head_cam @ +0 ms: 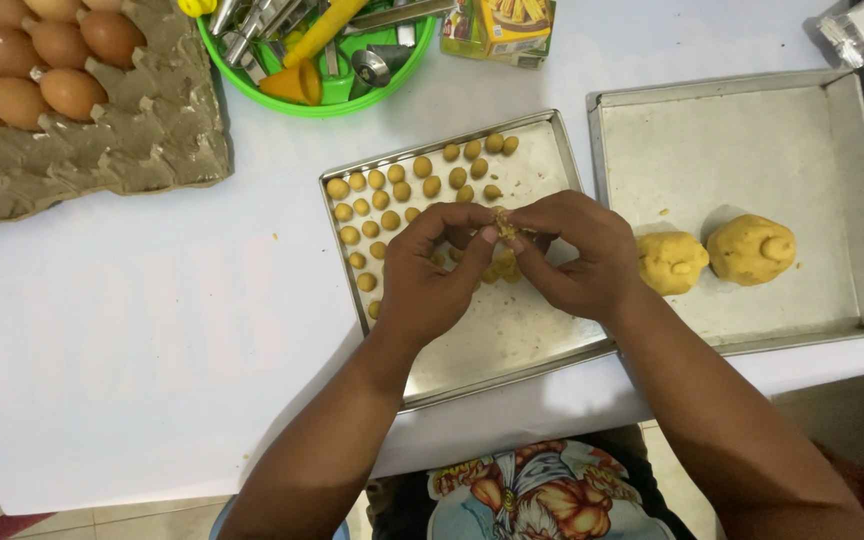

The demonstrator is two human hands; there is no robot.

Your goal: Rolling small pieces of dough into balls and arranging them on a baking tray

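Dough bit (505, 228) pinched between fingertips of left hand (422, 275) and right hand (577, 255) above baking tray (512, 330); yellow carton (500, 28) lies beyond the tray.

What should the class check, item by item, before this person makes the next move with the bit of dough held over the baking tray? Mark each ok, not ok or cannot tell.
1. Dough piece pinched between fingertips of left hand and right hand: ok.
2. Near tray has bare space for more balls: ok.
3. Rolled dough balls lie apart in rows: ok.
4. Two dough lumps wait in the second tray: ok.
5. Held piece fully rounded: cannot tell, fingers hide it.
6. Egg carton stands apart from the trays: ok.
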